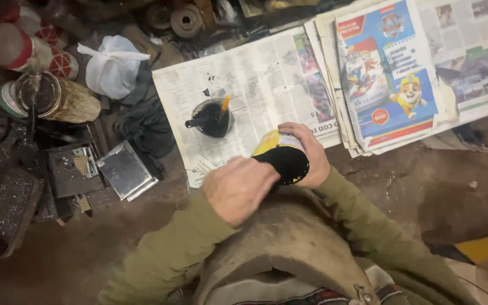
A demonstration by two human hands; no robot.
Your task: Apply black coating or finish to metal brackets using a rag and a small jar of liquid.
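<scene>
My right hand grips a yellow can tilted on its side, its black end facing me. My left hand is closed at the can's near end, fingers curled against the black rim; whether it holds a lid or tool is hidden. Both sleeves are olive green, and the can rests above my knee. Ahead of the hands, a small dark cup of black liquid with an orange-handled brush in it stands on spread newspaper.
A stack of newspapers with a colourful cartoon page lies at the right. At the left are a glass jar, a white plastic bag, dark cloth, a metal plate and dark tins. The floor is dirty brown.
</scene>
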